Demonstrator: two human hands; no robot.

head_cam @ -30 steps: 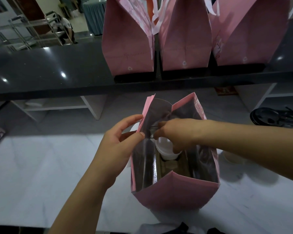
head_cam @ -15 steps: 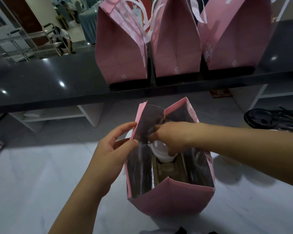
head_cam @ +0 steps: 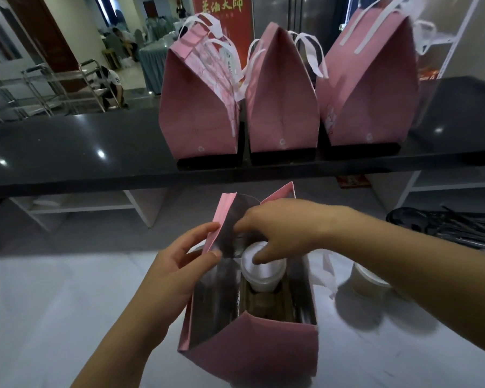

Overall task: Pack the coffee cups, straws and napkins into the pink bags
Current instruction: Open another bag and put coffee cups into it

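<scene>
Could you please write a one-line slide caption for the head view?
Left hand pinches open pink bag's rim while right hand rests on the coffee cup inside.

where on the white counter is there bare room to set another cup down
The white counter lies bare left of the left hand and the open pink bag. Right of the bag it is crowded: a second cup stands under the right forearm, black lids and straws beyond.

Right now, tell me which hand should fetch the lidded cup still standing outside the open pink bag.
Right. The right hand is over the bag's mouth, on the side where the white-lidded cup stands outside. The left hand pinches the open pink bag wall, keeping it open.
</scene>
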